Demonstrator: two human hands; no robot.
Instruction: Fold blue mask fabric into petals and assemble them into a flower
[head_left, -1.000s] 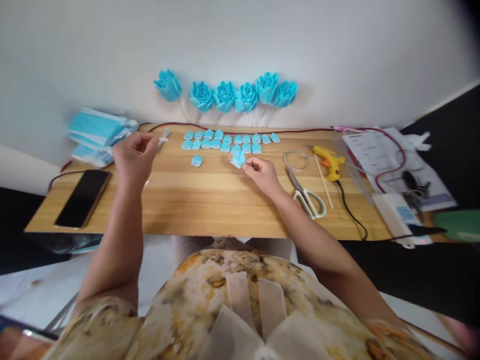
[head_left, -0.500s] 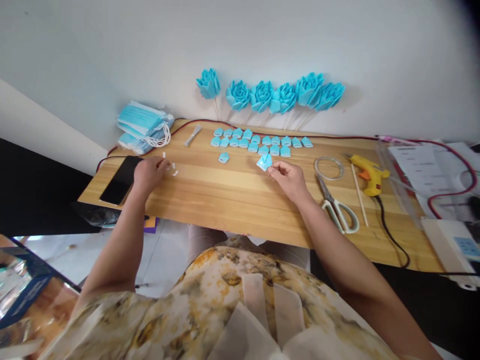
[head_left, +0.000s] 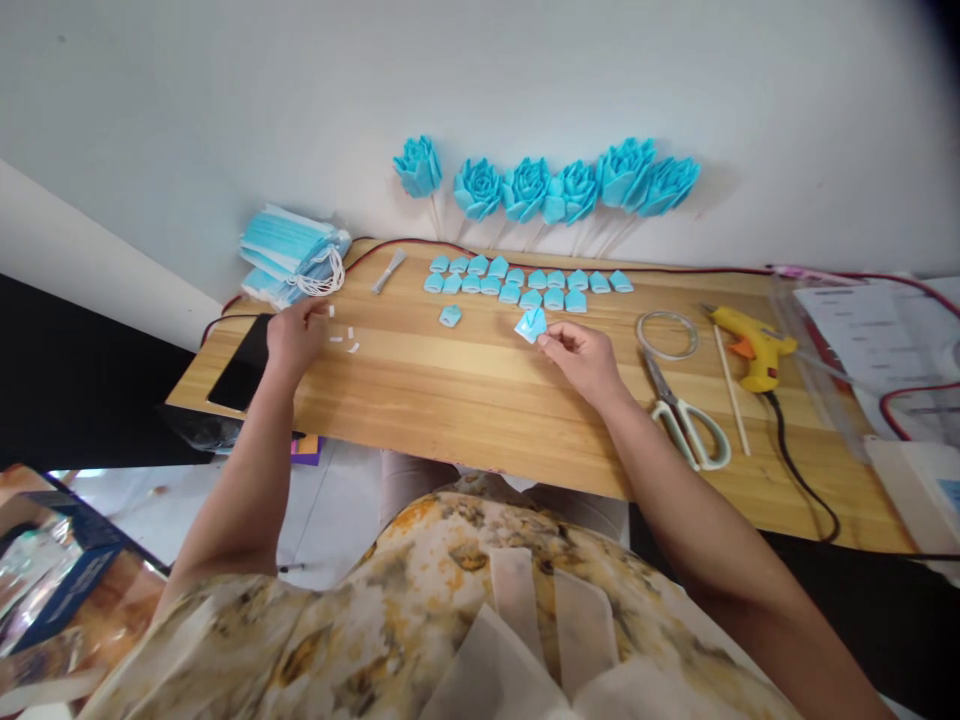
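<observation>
My right hand [head_left: 581, 357] is closed in a pinch on a folded blue petal piece [head_left: 531, 324], held just above the wooden table [head_left: 480, 400]. My left hand [head_left: 294, 335] rests on the table at the left, fingers curled beside a few small white strips [head_left: 343, 338]; I cannot make out whether it holds one. Behind my hands lie two rows of several folded blue petals [head_left: 525, 281], with one loose petal [head_left: 449, 316] in front of them. Several finished blue flowers [head_left: 547, 185] on sticks lean against the wall.
A stack of blue face masks [head_left: 289, 255] sits at the back left, a black phone [head_left: 241, 362] near the left edge. Right of my hand lie a tape ring [head_left: 667, 334], scissors [head_left: 686, 420], a wooden stick [head_left: 730, 388], a yellow glue gun [head_left: 754, 345] and papers [head_left: 862, 330].
My left hand came down from the back of the table to its left part, beside the white strips. The view swung left. My right hand keeps the petal piece.
</observation>
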